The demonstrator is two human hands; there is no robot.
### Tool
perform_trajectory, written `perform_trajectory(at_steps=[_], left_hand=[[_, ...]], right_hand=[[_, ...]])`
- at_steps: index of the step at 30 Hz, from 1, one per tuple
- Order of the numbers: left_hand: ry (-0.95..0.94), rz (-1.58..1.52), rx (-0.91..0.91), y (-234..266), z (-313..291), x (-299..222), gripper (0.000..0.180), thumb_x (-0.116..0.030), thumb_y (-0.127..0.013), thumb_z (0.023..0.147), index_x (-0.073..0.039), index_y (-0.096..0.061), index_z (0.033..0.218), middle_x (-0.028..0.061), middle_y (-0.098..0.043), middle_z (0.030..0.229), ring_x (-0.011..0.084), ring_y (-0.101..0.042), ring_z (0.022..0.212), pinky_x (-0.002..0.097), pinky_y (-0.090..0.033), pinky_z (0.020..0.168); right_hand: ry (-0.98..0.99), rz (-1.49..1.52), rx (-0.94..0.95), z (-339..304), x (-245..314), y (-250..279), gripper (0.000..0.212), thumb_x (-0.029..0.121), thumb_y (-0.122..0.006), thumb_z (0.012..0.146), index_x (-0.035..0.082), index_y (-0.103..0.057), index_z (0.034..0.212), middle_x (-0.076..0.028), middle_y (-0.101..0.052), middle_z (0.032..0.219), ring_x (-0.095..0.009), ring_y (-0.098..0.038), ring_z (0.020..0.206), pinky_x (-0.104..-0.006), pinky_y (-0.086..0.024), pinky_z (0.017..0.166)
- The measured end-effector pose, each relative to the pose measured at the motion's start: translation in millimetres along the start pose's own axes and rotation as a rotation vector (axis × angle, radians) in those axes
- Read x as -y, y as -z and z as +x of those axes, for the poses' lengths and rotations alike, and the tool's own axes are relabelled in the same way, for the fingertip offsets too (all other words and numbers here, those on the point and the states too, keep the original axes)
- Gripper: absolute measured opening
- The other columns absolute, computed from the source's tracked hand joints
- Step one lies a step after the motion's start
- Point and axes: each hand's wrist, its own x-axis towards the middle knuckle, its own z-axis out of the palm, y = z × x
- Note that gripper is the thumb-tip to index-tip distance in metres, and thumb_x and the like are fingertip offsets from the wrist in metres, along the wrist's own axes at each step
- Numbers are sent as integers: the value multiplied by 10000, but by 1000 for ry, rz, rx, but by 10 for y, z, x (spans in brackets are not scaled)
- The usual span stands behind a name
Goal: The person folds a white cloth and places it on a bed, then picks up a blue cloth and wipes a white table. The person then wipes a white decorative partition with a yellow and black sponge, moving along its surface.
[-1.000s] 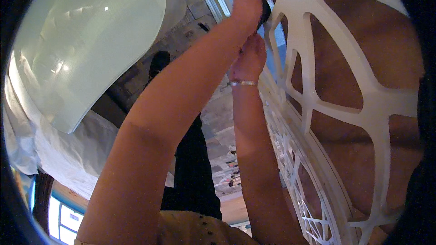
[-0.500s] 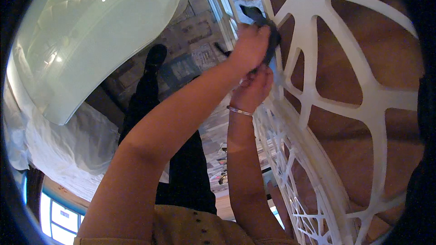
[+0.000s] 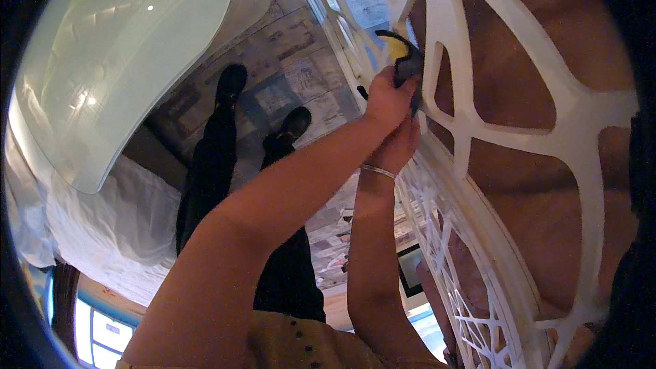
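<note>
My left hand [image 3: 391, 100] is closed around a dark grey cloth [image 3: 410, 66] with a yellow underside showing at its curled upper end. Just below it, my right hand [image 3: 402, 145], with a bracelet at the wrist, is closed at the cloth's lower end; its fingers are partly hidden behind the left hand. Both hands are against the near edge of a white lattice panel [image 3: 471, 130] with large rounded openings. The cloth lies by the edge strip of this panel.
A pale glossy curved panel [image 3: 137, 61] stands at the left above white plastic sheeting [image 3: 109, 225]. Brown material [image 3: 512, 75] shows through the lattice openings. A finer white lattice [image 3: 454, 287] runs down at lower right. My feet stand on a wood-patterned floor [image 3: 273, 48].
Both hands have moved slightly down and to the right along the lattice edge with the cloth. Its yellow side now shows. The view has shifted, and my second shoe has come into sight.
</note>
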Motion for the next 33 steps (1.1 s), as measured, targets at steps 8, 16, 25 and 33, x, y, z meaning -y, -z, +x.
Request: perform_trajectory(at_steps=[8,16,25,33], left_hand=[[-138,30,-119,230,466,-340,257,-196,-646,823,43,-616,912,142,-666,829,165,-607,735,326,-496,654],[-58,-218,-36,332,263,-48,234,-186,-631,848,30,-550,811,82,-582,688,111,-493,620,290,-426,564],[-46,-600,70,149,-108,-783,146,-144,-545,907,-15,-585,961,19,-610,843,66,-498,771,237,-439,671],[-50,-288,125,151,-445,-337,162,-105,-538,907,0,-582,1021,-2,-601,849,52,-502,758,250,-447,637]], right_hand=[[-440,770,-68,171,376,-656,196,204,-503,913,65,-510,1051,-104,-595,991,-223,-603,825,-346,-498,711],[-316,512,-131,-190,214,-483,183,160,-565,897,34,-511,1017,-78,-589,952,-159,-570,825,-295,-474,703],[-37,329,-232,-99,532,-291,236,130,-579,867,16,-501,1059,-93,-597,1037,-166,-572,885,-301,-480,730],[-335,740,-6,-386,49,-93,276,248,-363,970,50,-490,1116,-96,-556,1116,-188,-519,1035,-357,-384,943]])
